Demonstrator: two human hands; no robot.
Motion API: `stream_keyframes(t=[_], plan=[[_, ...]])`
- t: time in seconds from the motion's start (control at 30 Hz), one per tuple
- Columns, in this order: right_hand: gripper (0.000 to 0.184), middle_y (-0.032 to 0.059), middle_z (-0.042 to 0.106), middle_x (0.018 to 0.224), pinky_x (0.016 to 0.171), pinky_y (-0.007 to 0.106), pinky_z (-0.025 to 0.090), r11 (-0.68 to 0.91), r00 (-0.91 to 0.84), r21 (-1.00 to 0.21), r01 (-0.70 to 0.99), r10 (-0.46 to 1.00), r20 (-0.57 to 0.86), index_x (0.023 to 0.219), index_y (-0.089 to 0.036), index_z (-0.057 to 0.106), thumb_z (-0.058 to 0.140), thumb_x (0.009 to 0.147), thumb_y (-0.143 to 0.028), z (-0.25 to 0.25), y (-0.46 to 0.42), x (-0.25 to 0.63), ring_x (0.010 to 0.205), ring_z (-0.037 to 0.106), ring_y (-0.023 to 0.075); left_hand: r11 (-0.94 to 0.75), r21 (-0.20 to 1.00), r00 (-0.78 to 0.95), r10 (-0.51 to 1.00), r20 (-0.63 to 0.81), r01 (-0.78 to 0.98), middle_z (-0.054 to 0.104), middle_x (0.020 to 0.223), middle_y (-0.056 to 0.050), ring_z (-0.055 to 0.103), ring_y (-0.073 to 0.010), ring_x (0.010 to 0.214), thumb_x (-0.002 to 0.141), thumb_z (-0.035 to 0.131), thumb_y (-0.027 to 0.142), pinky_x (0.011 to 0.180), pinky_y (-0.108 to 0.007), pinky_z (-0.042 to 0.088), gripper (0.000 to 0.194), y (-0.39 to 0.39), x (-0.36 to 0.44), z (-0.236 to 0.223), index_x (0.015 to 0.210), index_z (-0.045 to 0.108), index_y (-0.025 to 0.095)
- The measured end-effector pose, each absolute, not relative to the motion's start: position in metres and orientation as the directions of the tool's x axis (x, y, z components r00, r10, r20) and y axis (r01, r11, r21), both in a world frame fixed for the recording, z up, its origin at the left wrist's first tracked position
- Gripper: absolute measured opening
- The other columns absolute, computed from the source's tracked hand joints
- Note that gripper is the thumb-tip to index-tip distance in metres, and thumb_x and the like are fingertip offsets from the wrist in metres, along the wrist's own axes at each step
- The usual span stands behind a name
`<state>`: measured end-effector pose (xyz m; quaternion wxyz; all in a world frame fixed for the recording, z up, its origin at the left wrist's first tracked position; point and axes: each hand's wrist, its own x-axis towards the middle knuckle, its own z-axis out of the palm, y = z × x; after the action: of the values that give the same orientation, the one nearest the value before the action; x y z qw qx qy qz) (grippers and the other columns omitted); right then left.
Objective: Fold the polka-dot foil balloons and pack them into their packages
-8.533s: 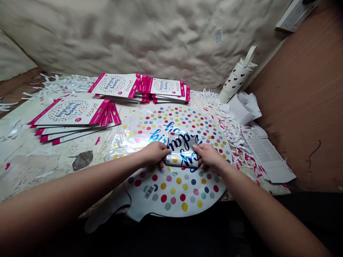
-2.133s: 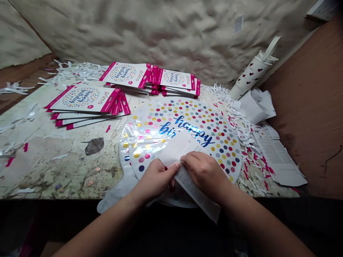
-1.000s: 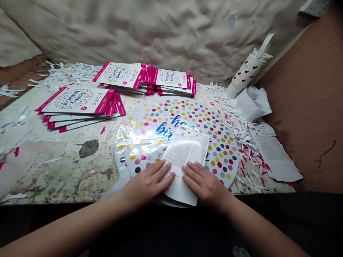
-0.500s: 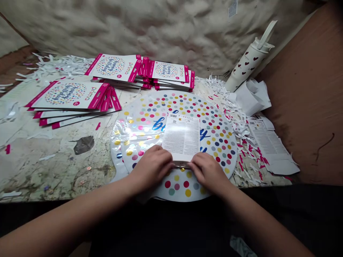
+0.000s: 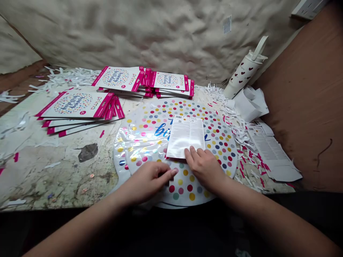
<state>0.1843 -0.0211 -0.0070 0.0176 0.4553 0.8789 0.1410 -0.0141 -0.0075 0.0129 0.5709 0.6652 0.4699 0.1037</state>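
A flat white printed card sleeve [image 5: 184, 135], with fine text and a barcode, lies on a stack of flat foil balloons [image 5: 144, 150] with coloured dots and blue lettering. My right hand [image 5: 205, 166] rests on the sleeve's near right corner, fingers spread over the card. Just short of the sleeve's near edge, my left hand [image 5: 152, 178] hovers over the balloons. Its fingers are loosely curled with the thumb apart, and I see nothing in them. The balloons' lettering is partly covered by the sleeve.
Stacks of pink-and-white "happy birthday" packets [image 5: 77, 103] lie at the left and back. A heart-patterned tumbler [image 5: 242, 73] leans at the back right, near a crumpled white paper [image 5: 250, 105]. Paper scraps [image 5: 241, 128] and a printed card [image 5: 270, 151] lie at right, beside a brown board [image 5: 308, 107].
My left hand has let go of the sleeve's near edge and drawn back from it. My right hand has shifted from that edge onto the card's surface. The sleeve now sits slightly tilted.
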Motion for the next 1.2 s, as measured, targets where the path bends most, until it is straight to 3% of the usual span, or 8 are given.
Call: stream_keyframes(t=[0.13, 0.3, 0.5, 0.7, 0.8, 0.97, 1.13, 1.2], plan=[[0.033, 0.0188, 0.066, 0.098, 0.06, 0.039, 0.045, 0.579, -0.592, 0.151, 0.801, 0.728, 0.346, 0.115, -0.004, 0.057, 0.041, 0.086, -0.008, 0.007, -0.025, 0.178, 0.074, 0.059, 0.0239, 0.668, 0.737, 0.514, 0.671, -0.535, -0.106, 0.066, 0.088, -0.006, 0.063, -0.0139, 0.067, 0.079, 0.059, 0.045, 0.058, -0.023, 0.048, 0.03, -0.017, -0.003, 0.002, 0.087, 0.061, 0.016], [0.033, 0.0157, 0.065, 0.108, 0.075, 0.041, 0.048, 0.624, -0.561, 0.026, 0.781, 0.684, 0.466, 0.117, -0.008, 0.057, 0.041, 0.088, -0.011, 0.0, -0.032, 0.17, 0.093, 0.059, 0.0257, 0.647, 0.672, 0.319, 0.763, -0.562, -0.361, 0.066, 0.068, -0.005, 0.062, -0.0106, 0.063, 0.076, 0.066, 0.021, 0.057, -0.017, 0.05, 0.014, -0.009, 0.006, -0.008, 0.069, 0.06, 0.011], [0.028, 0.018, 0.066, 0.104, 0.079, 0.039, 0.051, 0.688, -0.579, -0.011, 0.726, 0.62, 0.53, 0.11, -0.006, 0.059, 0.046, 0.085, -0.007, -0.009, -0.033, 0.18, 0.098, 0.061, 0.0264, 0.635, 0.472, 0.311, 0.741, -0.595, -0.612, 0.065, 0.075, 0.0, 0.063, -0.0118, 0.068, 0.079, 0.06, 0.014, 0.068, -0.027, 0.053, 0.003, -0.009, 0.004, -0.005, 0.079, 0.059, 0.017], [0.032, 0.0081, 0.062, 0.096, 0.078, 0.033, 0.05, 0.44, -0.355, -0.644, 0.625, 0.896, 0.267, 0.105, -0.018, 0.053, 0.058, 0.081, -0.039, 0.012, -0.029, 0.172, 0.088, 0.058, 0.0193, 0.48, 0.815, 0.214, 0.876, -0.431, -0.323, 0.065, 0.07, -0.001, 0.062, -0.0133, 0.068, 0.073, 0.068, 0.031, 0.071, -0.026, 0.051, 0.019, -0.015, 0.001, -0.006, 0.072, 0.063, 0.013], [0.011, 0.0045, 0.056, 0.081, 0.074, 0.031, 0.046, 0.371, -0.231, -0.7, 0.611, 0.929, 0.29, 0.084, -0.018, 0.052, 0.048, 0.087, -0.028, 0.01, -0.022, 0.155, 0.08, 0.053, 0.017, 0.448, 0.86, 0.258, 0.885, -0.388, -0.244, 0.064, 0.068, 0.0, 0.061, -0.0131, 0.068, 0.072, 0.069, 0.034, 0.072, -0.025, 0.05, 0.022, -0.018, 0.003, -0.005, 0.07, 0.065, 0.013], [0.017, -0.0001, 0.049, 0.071, 0.06, 0.025, 0.043, 0.249, -0.166, -0.859, 0.446, 0.967, 0.195, 0.073, -0.02, 0.045, 0.042, 0.088, -0.028, 0.004, -0.014, 0.171, 0.066, 0.05, 0.0132, 0.411, 0.883, 0.187, 0.908, -0.374, -0.228, 0.065, 0.072, -0.001, 0.061, -0.013, 0.067, 0.074, 0.066, 0.038, 0.069, -0.026, 0.052, 0.026, -0.016, 0.0, -0.006, 0.071, 0.062, 0.013], [0.033, -0.0014, 0.05, 0.06, 0.051, 0.025, 0.037, -0.037, 0.039, -0.634, 0.773, 0.999, -0.01, 0.062, -0.021, 0.047, 0.056, 0.079, -0.047, 0.022, -0.018, 0.221, 0.055, 0.046, 0.0133, 0.275, 0.95, 0.175, 0.953, -0.248, -0.148, 0.065, 0.094, -0.004, 0.063, -0.0183, 0.081, 0.075, 0.066, 0.035, 0.07, -0.03, 0.053, 0.034, -0.012, -0.004, 0.001, 0.103, 0.056, 0.017], [0.028, -0.0006, 0.054, 0.066, 0.054, 0.025, 0.039, 0.003, -0.025, -0.68, 0.733, 0.999, -0.022, 0.073, -0.021, 0.051, 0.055, 0.08, -0.048, 0.031, -0.024, 0.214, 0.06, 0.05, 0.0141, 0.208, 0.975, 0.259, 0.949, -0.181, -0.082, 0.063, 0.097, -0.004, 0.063, -0.0182, 0.083, 0.077, 0.064, 0.03, 0.071, -0.03, 0.053, 0.034, -0.014, 0.003, 0.005, 0.107, 0.053, 0.018]])
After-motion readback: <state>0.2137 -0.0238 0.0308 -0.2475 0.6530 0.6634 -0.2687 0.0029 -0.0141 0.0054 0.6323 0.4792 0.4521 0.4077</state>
